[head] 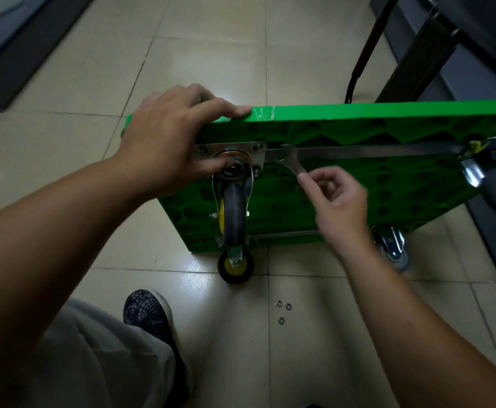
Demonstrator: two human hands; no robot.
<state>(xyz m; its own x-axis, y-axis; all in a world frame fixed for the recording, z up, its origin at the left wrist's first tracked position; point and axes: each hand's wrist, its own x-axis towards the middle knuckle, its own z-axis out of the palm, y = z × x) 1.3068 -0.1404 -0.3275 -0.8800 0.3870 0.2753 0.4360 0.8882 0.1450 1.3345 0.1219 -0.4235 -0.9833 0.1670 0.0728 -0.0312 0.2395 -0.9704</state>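
Green platform cart (pixel 402 184) stands tipped on its long edge on a tiled floor, with its ribbed underside facing the person. The left hand (pixel 167 142) grips the cart's upper edge, fingers curled over it. Its thumb reaches down to the swivel caster (pixel 234 213) bolted at the cart's upper left corner. The right hand (pixel 338 198) pinches the handle of a flat wrench (pixel 289 160), whose head sits at a corner bolt of the caster's plate. Three small metal rings (pixel 288 306) lie on the floor below the cart. The step appears to be turning that bolt, loosening or tightening I cannot tell. The next move calls for seating the wrench head squarely, then swinging the handle. No readable writing shows.
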